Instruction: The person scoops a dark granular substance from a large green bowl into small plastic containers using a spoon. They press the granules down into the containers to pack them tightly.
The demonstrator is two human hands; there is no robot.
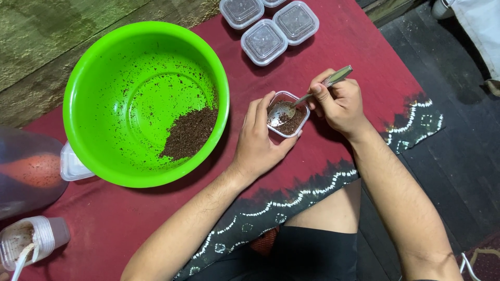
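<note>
I note a red cloth [333,57] with patterned dark border bearing a green basin [104,78], three lidded tubs [264,41], one open tub [288,127], a plastic jar [31,239]

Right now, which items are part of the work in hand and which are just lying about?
In use:
- left hand holding small clear tub
- right hand holding metal spoon
- green bowl with brown grounds

Lying about:
- lidded tubs
- large plastic jug
- small jar
- red cloth
</note>
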